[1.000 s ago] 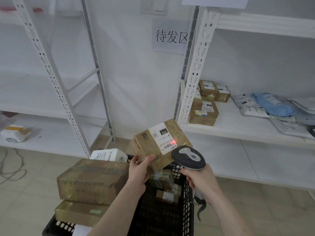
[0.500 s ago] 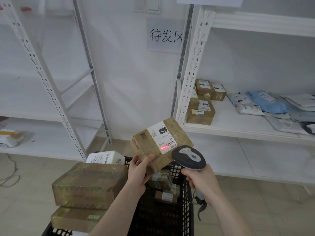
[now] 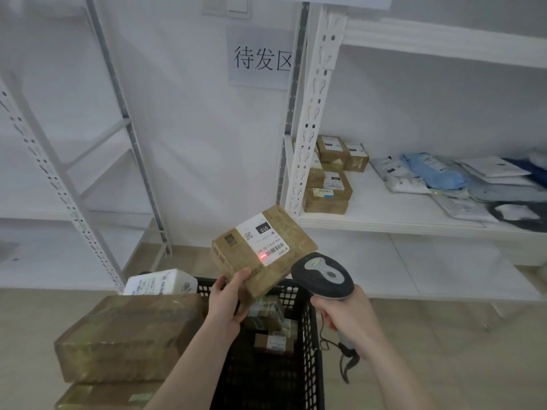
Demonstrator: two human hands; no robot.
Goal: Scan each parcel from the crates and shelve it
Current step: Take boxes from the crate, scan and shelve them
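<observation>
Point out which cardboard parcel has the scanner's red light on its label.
The small parcel held up in the left hand; the crate's and shelf's boxes show no red spot.

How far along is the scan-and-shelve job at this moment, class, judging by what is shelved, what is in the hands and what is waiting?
Done: several brown boxes and soft mailers lie on the right shelf. In hand: the left hand holds a labelled box, tilted, while the right hand aims the scanner; a red spot sits on its label. Left: shelving this box, then the small parcels in the black crate and the large boxes beside it.
</observation>
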